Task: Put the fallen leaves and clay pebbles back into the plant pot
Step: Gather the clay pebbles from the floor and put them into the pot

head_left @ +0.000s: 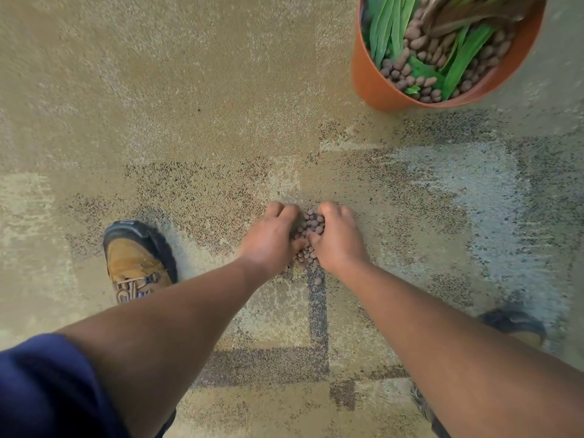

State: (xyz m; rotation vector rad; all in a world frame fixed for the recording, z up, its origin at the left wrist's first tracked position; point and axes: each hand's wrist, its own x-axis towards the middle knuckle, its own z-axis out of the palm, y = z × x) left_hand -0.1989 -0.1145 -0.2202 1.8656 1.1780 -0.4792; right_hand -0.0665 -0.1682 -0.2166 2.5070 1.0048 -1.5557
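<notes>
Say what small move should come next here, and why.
Probably close both hands under the pile and lift it. The left hand and right hand cup a heap of clay pebbles on the carpet, fingers curled around it, while the orange pot stands apart, up to the right.

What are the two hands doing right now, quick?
Left hand: fingers curled round the clay pebbles on the carpet.
Right hand: also curled round the same pile, cupping it from the other side.
</notes>
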